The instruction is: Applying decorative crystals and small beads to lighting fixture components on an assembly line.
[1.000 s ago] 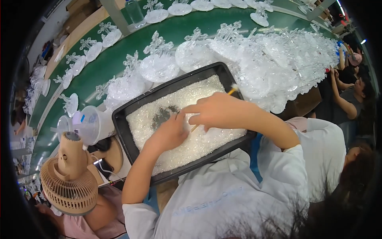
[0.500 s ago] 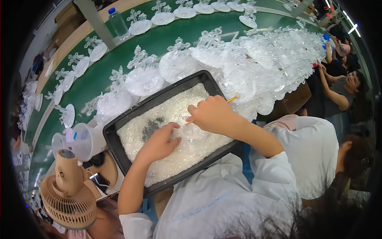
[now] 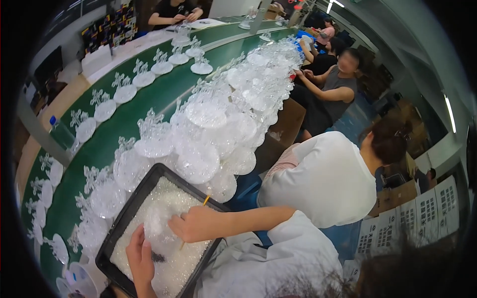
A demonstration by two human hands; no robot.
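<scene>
A black tray (image 3: 116, 218) holds a bed of clear glittery granules (image 3: 185, 199). My right hand (image 3: 195, 224) is closed round a thin yellow stick (image 3: 206, 199), its upper end poking out above the fist and its lower end down at the granules. Between my hands a whitish, granule-covered lump (image 3: 157, 222) shows; its shape is hard to make out. My left hand (image 3: 141, 252) is upright at the lump's left side, thumb and fingers apart. A dark bare patch of tray bottom (image 3: 158, 258) shows between the hands.
Clear ornaments with round bases (image 3: 198, 161) are heaped past the tray along a green conveyor (image 3: 130, 110); others stand in a row behind. A bottle (image 3: 60, 133) is far left, plastic tubs (image 3: 84, 279) lower left. A co-worker in white (image 3: 318, 184) sits close on my right.
The view has swung right, so the tray now appears lower left and more co-workers show. My right hand keeps the stick; my left hand has turned more upright.
</scene>
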